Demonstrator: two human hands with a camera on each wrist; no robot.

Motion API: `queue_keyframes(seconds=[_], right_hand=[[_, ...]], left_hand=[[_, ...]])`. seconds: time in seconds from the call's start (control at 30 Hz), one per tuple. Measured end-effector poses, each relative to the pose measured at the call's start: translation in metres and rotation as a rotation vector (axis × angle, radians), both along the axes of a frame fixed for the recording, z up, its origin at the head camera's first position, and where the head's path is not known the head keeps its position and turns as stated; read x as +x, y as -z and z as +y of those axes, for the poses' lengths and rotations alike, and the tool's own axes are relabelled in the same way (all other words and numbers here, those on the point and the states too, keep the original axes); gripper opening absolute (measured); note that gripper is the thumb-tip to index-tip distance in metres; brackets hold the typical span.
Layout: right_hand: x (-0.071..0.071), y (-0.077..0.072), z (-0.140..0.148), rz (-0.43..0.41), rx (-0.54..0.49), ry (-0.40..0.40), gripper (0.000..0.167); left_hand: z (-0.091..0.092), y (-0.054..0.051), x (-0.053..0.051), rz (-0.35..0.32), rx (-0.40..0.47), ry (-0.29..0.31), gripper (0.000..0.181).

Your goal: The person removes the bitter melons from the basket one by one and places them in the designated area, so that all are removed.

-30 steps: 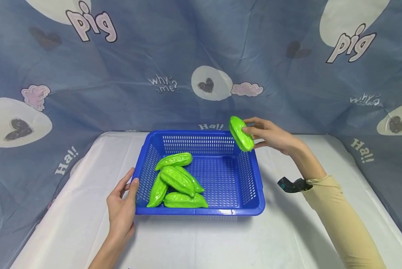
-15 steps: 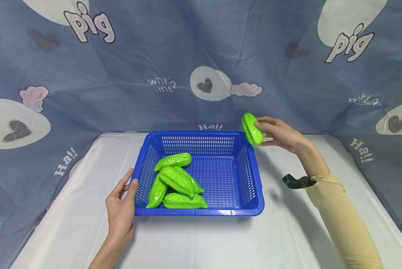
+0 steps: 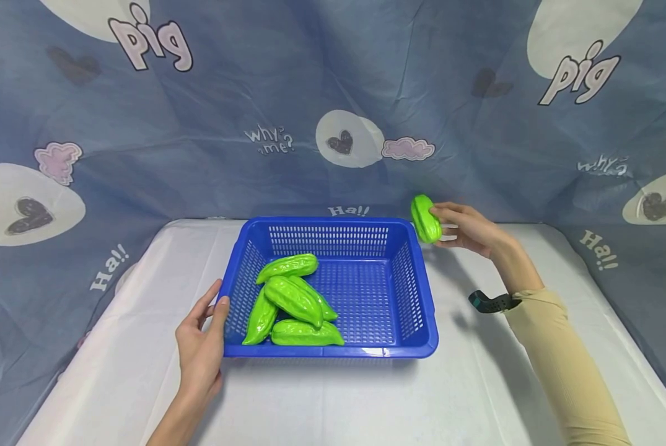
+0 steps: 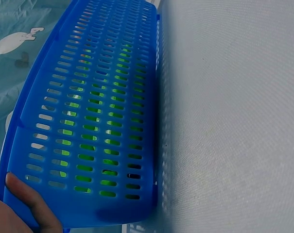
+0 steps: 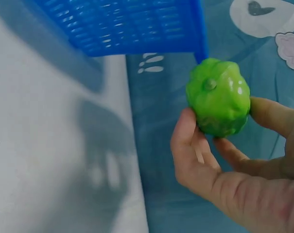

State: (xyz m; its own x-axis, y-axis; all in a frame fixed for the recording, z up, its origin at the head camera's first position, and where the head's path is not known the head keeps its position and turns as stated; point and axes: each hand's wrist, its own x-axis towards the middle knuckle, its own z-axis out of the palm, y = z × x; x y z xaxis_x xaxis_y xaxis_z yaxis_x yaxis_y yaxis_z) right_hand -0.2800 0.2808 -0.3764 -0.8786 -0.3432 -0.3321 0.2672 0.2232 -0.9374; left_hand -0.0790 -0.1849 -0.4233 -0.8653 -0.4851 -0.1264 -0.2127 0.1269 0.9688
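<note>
A glossy bright green bitter melon is held up in my right hand, just outside the back right corner of a blue plastic basket. The right wrist view has the melon's blunt stem end facing the camera, pinched between thumb and fingers. At the basket's left side, my left hand grips the rim; one finger lies along the outer wall in the left wrist view. Several more bitter melons lie piled in the basket's left half, one on top of others.
The basket stands on a white-covered table. Behind and at both sides hangs a blue printed cloth, close to the basket's back rim. A black band is worn on the right wrist.
My right hand has carried the bitter melon rightward, from over the basket's back right corner to just outside it, and lowered it slightly at the end. The left hand and basket stay put.
</note>
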Motion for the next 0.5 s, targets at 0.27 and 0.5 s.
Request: queue_keyframes(seconds=[0.27, 0.5], right_hand=[[-0.003, 0.019, -0.001, 0.026, 0.121, -0.001, 0.075], [-0.004, 0.034, -0.001, 0.045, 0.218, -0.007, 0.076]], left_hand=[[0.0, 0.0, 0.0, 0.001, -0.001, -0.004, 0.045], [0.0, 0.001, 0.0, 0.007, -0.003, -0.004, 0.045]])
